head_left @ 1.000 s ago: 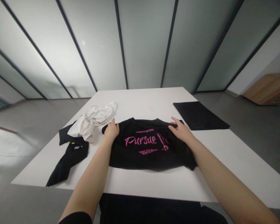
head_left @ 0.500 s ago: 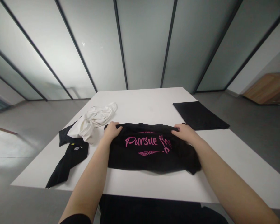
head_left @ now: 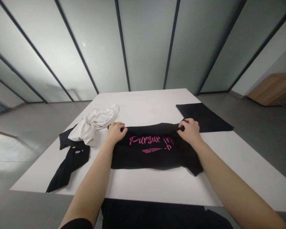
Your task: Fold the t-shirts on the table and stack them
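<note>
A black T-shirt (head_left: 147, 159) with pink lettering lies folded into a wide band on the white table (head_left: 162, 187). At its far left corner, my left hand (head_left: 116, 131) pinches the top edge between thumb and fingers. My right hand (head_left: 189, 128) grips the same edge near the far right corner, fingers curled round the cloth. The upper part of the lettering is bent over along that edge. Toward my right forearm, a corner of black fabric sticks out at the lower right.
On the left lies a crumpled white garment (head_left: 92, 124), partly over a black garment (head_left: 73, 159) with a small logo. A flat, folded black cloth (head_left: 205, 117) rests at the table's right edge. Beyond the table stands a frosted glass partition (head_left: 147, 44).
Both hands have closed further round the shirt's far edge, the right one rising slightly. The top line of print is now out of sight, and the near hem sits slightly farther away.
</note>
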Available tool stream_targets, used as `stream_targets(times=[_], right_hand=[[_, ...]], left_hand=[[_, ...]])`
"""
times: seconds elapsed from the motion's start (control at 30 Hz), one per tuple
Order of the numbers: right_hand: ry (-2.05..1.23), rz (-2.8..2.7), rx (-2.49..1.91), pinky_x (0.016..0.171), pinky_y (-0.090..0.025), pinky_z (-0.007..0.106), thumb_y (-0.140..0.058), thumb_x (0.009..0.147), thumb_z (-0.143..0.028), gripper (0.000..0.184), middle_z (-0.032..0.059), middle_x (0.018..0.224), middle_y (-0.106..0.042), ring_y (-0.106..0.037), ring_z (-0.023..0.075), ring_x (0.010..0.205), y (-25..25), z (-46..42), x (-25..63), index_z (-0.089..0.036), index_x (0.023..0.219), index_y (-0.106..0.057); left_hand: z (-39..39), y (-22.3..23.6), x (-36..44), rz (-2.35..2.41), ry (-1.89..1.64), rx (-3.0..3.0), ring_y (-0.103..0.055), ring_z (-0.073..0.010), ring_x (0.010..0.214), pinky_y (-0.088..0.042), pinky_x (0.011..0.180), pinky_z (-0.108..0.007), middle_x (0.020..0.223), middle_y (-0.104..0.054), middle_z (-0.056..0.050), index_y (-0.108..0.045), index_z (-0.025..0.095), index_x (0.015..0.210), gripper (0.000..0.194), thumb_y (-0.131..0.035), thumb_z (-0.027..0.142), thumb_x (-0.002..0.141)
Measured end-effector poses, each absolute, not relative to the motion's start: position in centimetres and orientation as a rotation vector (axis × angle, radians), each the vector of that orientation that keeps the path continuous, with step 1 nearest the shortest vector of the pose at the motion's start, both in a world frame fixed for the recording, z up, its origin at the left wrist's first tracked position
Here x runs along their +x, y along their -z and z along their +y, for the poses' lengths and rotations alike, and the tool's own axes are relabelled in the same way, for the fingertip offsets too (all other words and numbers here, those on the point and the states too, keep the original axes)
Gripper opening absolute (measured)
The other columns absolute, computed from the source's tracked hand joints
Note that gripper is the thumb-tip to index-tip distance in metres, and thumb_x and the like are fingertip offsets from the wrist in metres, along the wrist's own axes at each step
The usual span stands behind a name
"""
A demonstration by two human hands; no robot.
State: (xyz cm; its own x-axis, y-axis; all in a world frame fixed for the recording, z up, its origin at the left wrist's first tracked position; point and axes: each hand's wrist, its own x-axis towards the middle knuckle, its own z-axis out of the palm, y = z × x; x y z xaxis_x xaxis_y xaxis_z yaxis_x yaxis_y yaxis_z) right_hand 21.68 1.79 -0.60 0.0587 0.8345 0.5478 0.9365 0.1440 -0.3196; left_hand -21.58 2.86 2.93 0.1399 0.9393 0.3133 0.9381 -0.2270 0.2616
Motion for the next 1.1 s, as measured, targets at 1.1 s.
stream_targets(times=[1.1], right_hand=[[-0.829,-1.268,-1.578,0.058,-0.053,0.027,-0.060,0.089,-0.033,0.033,0.0088,0.092,-0.081,-0.073,0.0192,0.066,-3.4,3.9,20.8,-0.020,0.117,-0.071]], left_hand=[[5.2,-5.1,-20.8,1.656,-0.748,1.545,-0.070,-0.0137,0.060,-0.048,0.052,-0.021,0.092,-0.082,-0.006,-0.064,0.020,0.097,0.010,-0.062,0.028,0.091]])
